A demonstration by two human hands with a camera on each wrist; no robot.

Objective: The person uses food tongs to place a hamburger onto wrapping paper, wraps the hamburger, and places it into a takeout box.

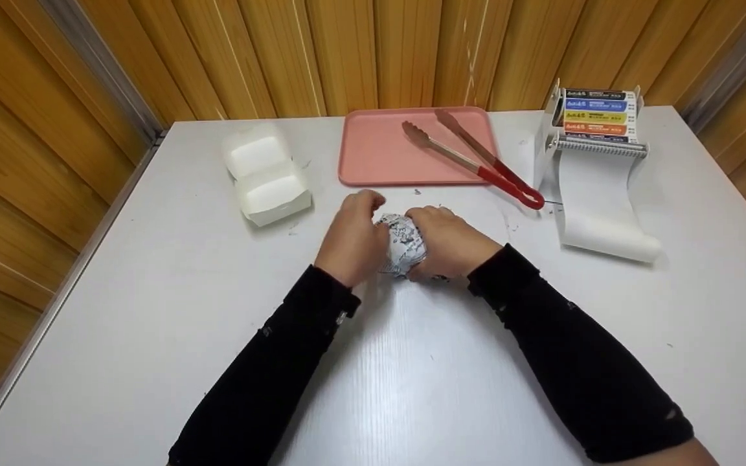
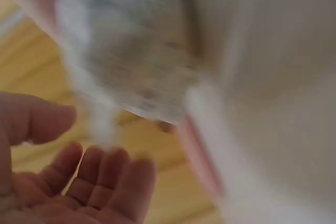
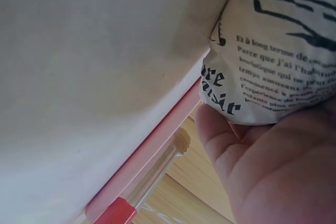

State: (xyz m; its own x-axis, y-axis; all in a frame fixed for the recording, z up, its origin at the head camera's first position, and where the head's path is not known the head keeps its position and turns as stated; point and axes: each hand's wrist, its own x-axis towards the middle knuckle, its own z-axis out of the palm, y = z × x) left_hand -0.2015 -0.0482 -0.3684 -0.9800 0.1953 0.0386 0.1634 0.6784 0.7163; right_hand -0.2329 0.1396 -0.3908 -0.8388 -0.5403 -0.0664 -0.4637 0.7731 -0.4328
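Observation:
A rounded bundle wrapped in printed paper sits between both hands near the middle of the white table. My right hand grips it from the right side, and in the right wrist view its thumb curls against the printed wrapping. On the other side is my left hand. In the left wrist view that hand has its fingers loosely bent and apart from the blurred bundle. What is inside the paper is hidden.
An opened white takeout box stands at the left. Behind the hands lies a pink tray, with red-handled tongs across its right part. A label dispenser at the right has a long white strip hanging onto the table.

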